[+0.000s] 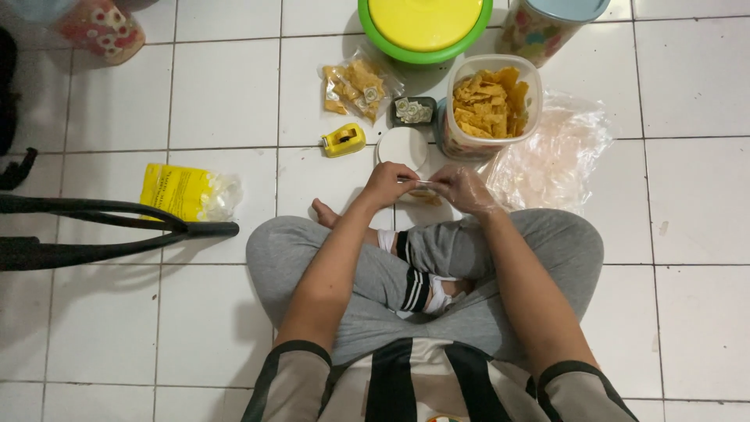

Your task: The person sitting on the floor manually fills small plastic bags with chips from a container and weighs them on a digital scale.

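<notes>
I sit cross-legged on a white tiled floor. My left hand [388, 184] and my right hand [462, 188] meet in front of my knees and pinch the top edge of a small clear plastic bag [424, 194] with yellow chips in it, stretched between them. My right hand wears a thin clear plastic glove. Just beyond my hands stand a round white lid [402, 147] and a clear tub [491, 105] full of yellow chips.
A yellow tape dispenser [343, 140], a sealed bag of chips [355, 87] and a small dark tray of sachets [413, 110] lie ahead. A green bucket with a yellow lid [423, 27], a patterned jar [547, 27], loose clear bags [555, 156], a yellow packet [186, 191] and a black bar [117, 227] surround me.
</notes>
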